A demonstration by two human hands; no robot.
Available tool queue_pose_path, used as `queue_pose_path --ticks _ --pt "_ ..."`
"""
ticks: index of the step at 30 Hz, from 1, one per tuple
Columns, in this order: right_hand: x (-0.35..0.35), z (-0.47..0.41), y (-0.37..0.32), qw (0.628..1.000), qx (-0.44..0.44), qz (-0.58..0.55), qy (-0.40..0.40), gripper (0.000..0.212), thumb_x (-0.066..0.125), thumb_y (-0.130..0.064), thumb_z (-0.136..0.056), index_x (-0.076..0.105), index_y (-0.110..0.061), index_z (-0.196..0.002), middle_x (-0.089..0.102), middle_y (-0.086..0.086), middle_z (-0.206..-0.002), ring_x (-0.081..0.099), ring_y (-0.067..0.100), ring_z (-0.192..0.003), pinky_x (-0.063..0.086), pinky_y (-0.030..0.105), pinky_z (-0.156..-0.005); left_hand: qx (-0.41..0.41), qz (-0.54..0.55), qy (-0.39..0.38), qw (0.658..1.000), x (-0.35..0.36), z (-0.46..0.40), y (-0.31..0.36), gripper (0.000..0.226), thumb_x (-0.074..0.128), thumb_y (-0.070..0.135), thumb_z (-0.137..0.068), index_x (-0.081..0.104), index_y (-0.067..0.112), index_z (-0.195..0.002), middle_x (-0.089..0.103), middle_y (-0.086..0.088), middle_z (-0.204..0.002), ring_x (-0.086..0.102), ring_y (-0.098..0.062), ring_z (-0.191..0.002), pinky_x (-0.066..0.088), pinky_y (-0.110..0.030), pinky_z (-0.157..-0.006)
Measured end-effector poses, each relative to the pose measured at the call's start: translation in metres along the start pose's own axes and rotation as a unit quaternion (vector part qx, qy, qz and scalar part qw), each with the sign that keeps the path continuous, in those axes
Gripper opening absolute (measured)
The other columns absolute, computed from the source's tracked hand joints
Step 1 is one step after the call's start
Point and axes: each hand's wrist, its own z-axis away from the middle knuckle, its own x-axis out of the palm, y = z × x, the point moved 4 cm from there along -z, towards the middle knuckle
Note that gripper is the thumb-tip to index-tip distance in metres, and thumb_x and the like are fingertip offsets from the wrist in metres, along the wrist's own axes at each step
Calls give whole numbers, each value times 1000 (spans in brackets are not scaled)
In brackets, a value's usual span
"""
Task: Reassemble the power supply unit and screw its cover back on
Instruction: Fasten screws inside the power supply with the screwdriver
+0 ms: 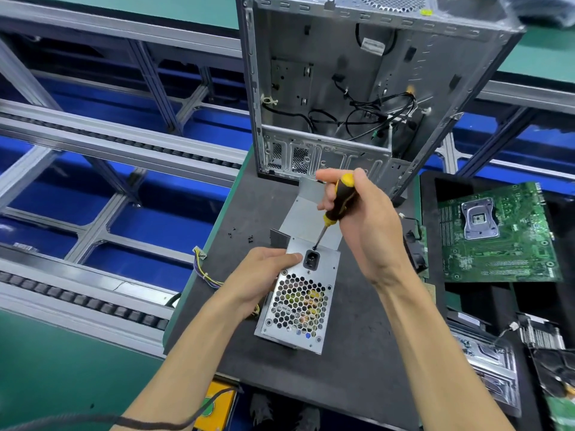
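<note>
Loose screws (240,237): scattered on dark mat (342,368), left of unit.
Left hand (258,275): curled around power supply unit (298,303), which is steadied at mat centre.
Right hand (357,213): screwdriver (337,203) gripped, tip set above power socket (312,259).
Risk, as judged: tilted driver may slip out, stripping the screw head.

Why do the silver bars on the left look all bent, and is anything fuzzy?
In the head view, the wide-angle lens bows the rails near the edges; the corners smear, like the circuit board at bottom right; the middle stays sharp, so the power supply and screwdriver are crisp; soft, even light, faint shadows.
</note>
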Motion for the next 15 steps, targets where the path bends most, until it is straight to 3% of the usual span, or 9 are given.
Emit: queue_pose_path --ticks 3,5,8,10,13,15 --pt "3 2 -4 1000 -24 15 1 21 60 -37 -94 62 -17 -98 73 -1 -86 70 20 -81 51 29 -72 -2 4 -1 1000 0 -1 0 24 61 17 -100 76 1 -110 77 -18 -105 73 -36 -103 59 -41 -92" --pt "5 2 -4 999 -34 26 -2 22 62 -37 -93 53 -17 -97 69 -1 -77 61 18 -69 47 26 -65 -4 5 -1 1000 1 -1 0 24 61 17 -100 75 1 -112 76 -19 -107 72 -38 -106 56 -47 -98" --pt "5 -1 -1 1000 -10 17 10 34 46 -46 -100 65 -19 -108 56 -7 -72 46 13 -68 39 26 -67 -5 1 4 1000 0 -1 0 24 61 17 -100 75 1 -111 76 -20 -106 71 -40 -107 55 -50 -100" --pt "5 -1 0 1000 6 3 12 42 38 -43 -103 75 -23 -106 59 -7 -77 53 12 -73 40 26 -70 -7 -3 6 1000 -1 0 -1 24 60 17 -100 76 1 -110 76 -20 -105 71 -40 -107 55 -50 -100" --pt "6 1 -4 999 -14 28 15 23 52 -34 -101 71 -20 -96 73 1 -88 69 18 -83 49 27 -71 -6 -3 4 1000 -1 -1 -1 24 61 18 -100 76 2 -111 77 -19 -106 72 -38 -106 54 -50 -101" --pt "8 1 -6 999 -32 33 9 16 63 -33 -95 57 -18 -93 71 1 -79 65 19 -72 48 29 -65 -4 -3 1 1000 0 -1 -1 24 61 17 -100 75 2 -112 76 -19 -107 72 -37 -107 54 -50 -101"
